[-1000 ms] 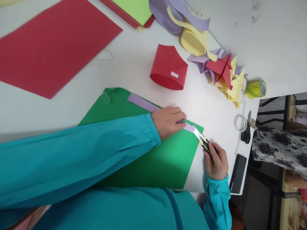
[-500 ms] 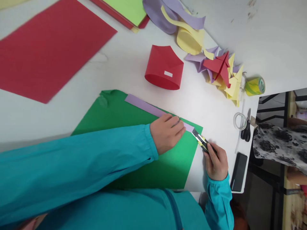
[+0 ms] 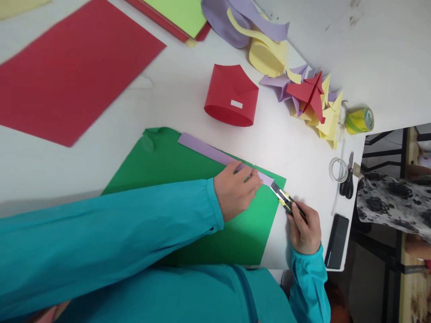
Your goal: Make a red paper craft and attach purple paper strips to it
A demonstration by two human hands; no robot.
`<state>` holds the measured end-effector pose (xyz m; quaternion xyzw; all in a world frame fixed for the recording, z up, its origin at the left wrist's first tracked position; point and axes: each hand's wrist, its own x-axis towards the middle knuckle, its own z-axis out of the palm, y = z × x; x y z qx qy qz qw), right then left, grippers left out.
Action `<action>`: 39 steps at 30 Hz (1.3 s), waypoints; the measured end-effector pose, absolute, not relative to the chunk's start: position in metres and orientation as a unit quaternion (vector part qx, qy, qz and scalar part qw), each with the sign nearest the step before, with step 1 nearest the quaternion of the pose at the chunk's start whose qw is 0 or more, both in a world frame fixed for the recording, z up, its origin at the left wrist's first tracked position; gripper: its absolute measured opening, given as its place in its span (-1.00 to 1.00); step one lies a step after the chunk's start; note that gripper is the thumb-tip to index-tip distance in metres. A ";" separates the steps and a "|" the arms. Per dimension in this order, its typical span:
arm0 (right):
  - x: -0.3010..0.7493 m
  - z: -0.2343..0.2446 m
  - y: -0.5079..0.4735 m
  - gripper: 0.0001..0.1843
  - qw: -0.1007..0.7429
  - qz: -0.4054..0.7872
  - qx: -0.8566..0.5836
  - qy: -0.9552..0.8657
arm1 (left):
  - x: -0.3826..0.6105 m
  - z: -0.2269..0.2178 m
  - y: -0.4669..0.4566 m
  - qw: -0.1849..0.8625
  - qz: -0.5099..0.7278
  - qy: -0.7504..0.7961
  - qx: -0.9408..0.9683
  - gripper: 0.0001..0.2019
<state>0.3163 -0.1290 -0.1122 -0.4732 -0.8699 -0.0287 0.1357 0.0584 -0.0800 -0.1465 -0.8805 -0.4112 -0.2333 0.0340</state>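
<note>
— Fingers (image 3: 252,184) on the left hand (image 3: 235,193): how set?
— Loosely bent, pressing the purple strip (image 3: 207,150) onto the green sheet (image 3: 235,242); the right hand (image 3: 306,229) is clenched round a black-and-yellow cutter (image 3: 287,203), its blade (image 3: 276,189) at the strip's end.
— Readable writing?
— Marking (image 3: 369,119) on the yellow-green roll (image 3: 355,121), too small to read.
— And the sheet?
— On the white table (image 3: 182,98), far left corner crumpled

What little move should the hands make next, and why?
Maybe slide the left hand back along the flat strip, because it rests close to the end where the knife, held in the right hand, points its blade.
</note>
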 end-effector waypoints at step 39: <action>0.304 -0.115 -0.143 -0.36 0.147 -0.062 -0.494 -0.855 | 0.053 -0.139 -0.079 0.044 -0.207 -0.394 -0.894 -0.75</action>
